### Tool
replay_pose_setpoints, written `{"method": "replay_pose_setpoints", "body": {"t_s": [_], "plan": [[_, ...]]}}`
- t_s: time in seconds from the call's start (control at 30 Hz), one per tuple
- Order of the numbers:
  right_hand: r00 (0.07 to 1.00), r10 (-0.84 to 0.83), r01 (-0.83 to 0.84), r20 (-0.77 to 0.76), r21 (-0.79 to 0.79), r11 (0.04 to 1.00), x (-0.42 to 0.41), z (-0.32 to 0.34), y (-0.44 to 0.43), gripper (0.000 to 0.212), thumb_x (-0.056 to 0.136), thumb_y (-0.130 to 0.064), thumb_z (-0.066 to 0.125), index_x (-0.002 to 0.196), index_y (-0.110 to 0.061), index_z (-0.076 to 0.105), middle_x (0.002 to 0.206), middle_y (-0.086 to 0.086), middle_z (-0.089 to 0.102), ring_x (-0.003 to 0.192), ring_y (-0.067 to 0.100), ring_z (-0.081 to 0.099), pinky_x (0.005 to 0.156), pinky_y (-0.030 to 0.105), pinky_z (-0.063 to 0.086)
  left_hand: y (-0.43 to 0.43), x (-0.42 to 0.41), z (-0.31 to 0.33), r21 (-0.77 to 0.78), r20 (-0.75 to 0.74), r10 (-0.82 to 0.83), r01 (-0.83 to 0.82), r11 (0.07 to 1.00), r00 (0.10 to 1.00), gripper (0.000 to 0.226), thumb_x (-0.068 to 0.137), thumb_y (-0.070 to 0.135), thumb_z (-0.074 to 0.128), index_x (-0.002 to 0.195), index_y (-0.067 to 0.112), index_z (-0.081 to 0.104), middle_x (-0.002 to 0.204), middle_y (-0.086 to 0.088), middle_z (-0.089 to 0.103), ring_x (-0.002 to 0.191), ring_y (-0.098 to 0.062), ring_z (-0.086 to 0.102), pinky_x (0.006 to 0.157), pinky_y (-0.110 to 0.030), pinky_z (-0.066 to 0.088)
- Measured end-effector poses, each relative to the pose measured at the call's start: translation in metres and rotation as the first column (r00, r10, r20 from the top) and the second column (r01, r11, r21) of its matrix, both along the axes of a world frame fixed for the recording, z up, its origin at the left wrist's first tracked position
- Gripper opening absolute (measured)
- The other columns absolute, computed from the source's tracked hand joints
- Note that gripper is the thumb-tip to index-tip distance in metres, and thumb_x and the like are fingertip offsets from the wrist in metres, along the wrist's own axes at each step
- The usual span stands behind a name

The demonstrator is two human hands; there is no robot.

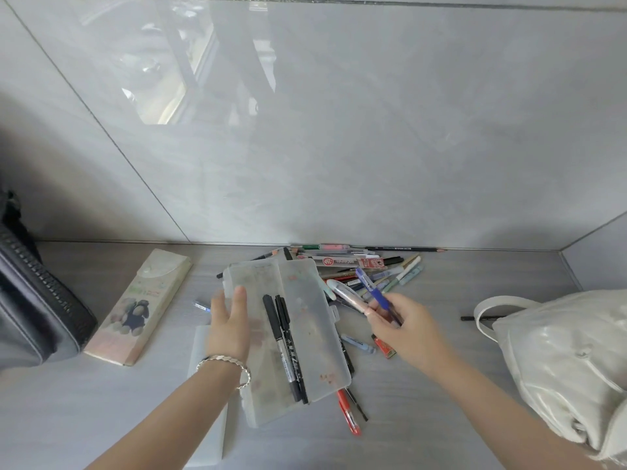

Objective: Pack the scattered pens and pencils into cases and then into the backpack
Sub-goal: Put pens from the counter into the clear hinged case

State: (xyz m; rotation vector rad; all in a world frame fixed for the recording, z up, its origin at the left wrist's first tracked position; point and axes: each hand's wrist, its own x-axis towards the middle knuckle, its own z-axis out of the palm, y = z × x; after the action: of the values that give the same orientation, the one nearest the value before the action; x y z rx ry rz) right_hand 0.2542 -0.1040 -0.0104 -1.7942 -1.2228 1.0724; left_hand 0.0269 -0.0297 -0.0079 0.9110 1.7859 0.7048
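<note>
On the tabletop (pixel 441 418) an open case (pixel 305 334) lies in the middle, with two markers (pixel 285 344) in it. A pen pile (pixel 366 266) lies behind it, a closed case (pixel 142 307) to its left, a zipped bag (pixel 37 300) farther left and a backpack (pixel 559 361) at the right.

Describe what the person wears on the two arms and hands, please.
No sleeve or glove shows on either arm. At the wrist of the left hand sits one silver bracelet made of small, shiny, scale-like links. The right hand and its wrist show no ring, watch or bracelet.
</note>
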Motion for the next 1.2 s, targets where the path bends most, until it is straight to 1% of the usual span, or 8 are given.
{"method": "replay_pose_setpoints", "body": {"t_s": [0.07,0.17,0.23,0.33,0.47,0.63,0.9,1.2], "plan": [[0.996,0.035,-0.033,-0.087,0.026,0.999,-0.014,0.012,-0.002,0.012,0.083,-0.019,0.063,0.076,-0.028,0.06,0.057,-0.018,0.058,0.048,-0.003,0.049,0.046,0.01,0.041,-0.007,0.006,0.006,0.126,-0.014,-0.083,0.084,0.988,0.996,0.049,0.096,0.039,0.033,0.143,0.038,0.019,0.137,0.018,0.04,0.124,-0.005,0.044,0.081,-0.017,0.029],[0.982,0.052,-0.037,-0.182,0.085,0.996,-0.031,0.021,-0.005,0.01,0.078,-0.02,0.068,0.074,-0.029,0.064,0.058,-0.016,0.059,0.051,-0.003,0.048,0.053,0.01,0.04,-0.014,0.013,0.009,0.273,-0.009,-0.214,0.208,0.939,0.977,0.047,0.099,0.023,0.031,0.141,0.042,0.021,0.107,0.041,0.036,0.089,0.03,0.041,0.068,0.005,0.033],[0.982,0.063,-0.046,-0.177,0.097,0.994,-0.038,0.024,-0.005,0.014,0.078,-0.017,0.07,0.073,-0.029,0.065,0.06,-0.019,0.062,0.052,-0.005,0.052,0.055,0.005,0.039,-0.015,0.018,0.012,0.316,0.014,-0.269,0.25,0.915,0.963,0.038,0.099,0.02,0.032,0.131,0.039,0.039,0.12,0.032,0.04,0.103,0.019,0.042,0.077,0.006,0.033],[0.989,0.039,-0.029,-0.143,0.074,0.997,-0.043,0.024,-0.004,0.011,0.074,-0.023,0.073,0.073,-0.027,0.064,0.064,-0.019,0.064,0.055,-0.006,0.054,0.064,0.008,0.039,-0.017,0.024,0.017,0.291,0.118,-0.298,0.254,0.922,0.947,0.028,0.098,0.026,0.036,0.089,0.028,0.062,0.097,0.005,0.058,0.064,0.005,0.064,0.049,-0.014,0.053],[0.993,-0.016,0.02,-0.115,0.036,0.999,-0.047,0.026,-0.004,0.023,0.063,-0.024,0.081,0.073,-0.031,0.063,0.062,-0.015,0.063,0.055,-0.001,0.051,0.064,0.019,0.044,-0.016,0.026,0.017,0.291,0.017,-0.346,0.327,0.899,0.938,0.03,0.093,0.029,0.045,0.066,0.023,0.055,0.071,-0.005,0.048,0.074,-0.038,0.055,0.06,-0.035,0.052],[0.991,-0.011,0.019,-0.132,0.061,0.998,-0.051,0.031,-0.006,0.014,0.067,-0.026,0.08,0.063,-0.028,0.066,0.051,-0.018,0.06,0.046,-0.004,0.048,0.047,0.005,0.036,-0.016,0.028,0.022,0.378,-0.068,-0.379,0.375,0.847,0.923,0.037,0.093,0.025,0.044,0.057,0.028,0.04,0.069,-0.002,0.035,0.066,-0.015,0.034,0.052,-0.007,0.032],[0.939,0.2,-0.223,-0.28,-0.051,0.974,-0.042,0.048,-0.001,0.014,0.086,-0.029,0.061,0.076,-0.021,0.065,0.056,-0.008,0.066,0.037,0.001,0.041,0.041,0.011,0.034,-0.016,0.03,0.031,0.488,-0.11,-0.405,0.405,0.773,0.908,0.034,0.093,0.021,0.043,0.059,0.025,0.038,0.069,-0.003,0.034,0.066,-0.011,0.034,0.059,-0.007,0.033],[1.0,-0.013,0.016,-0.028,0.114,0.993,-0.032,0.042,-0.006,0.013,0.069,-0.028,0.078,0.062,-0.032,0.067,0.05,-0.013,0.054,0.045,0.0,0.043,0.045,0.006,0.033,-0.013,0.033,0.028,0.416,-0.033,-0.291,0.278,0.866,0.956,0.039,0.095,0.026,0.04,0.057,0.021,0.038,0.067,0.001,0.034,0.069,-0.019,0.037,0.055,-0.016,0.042]]}}
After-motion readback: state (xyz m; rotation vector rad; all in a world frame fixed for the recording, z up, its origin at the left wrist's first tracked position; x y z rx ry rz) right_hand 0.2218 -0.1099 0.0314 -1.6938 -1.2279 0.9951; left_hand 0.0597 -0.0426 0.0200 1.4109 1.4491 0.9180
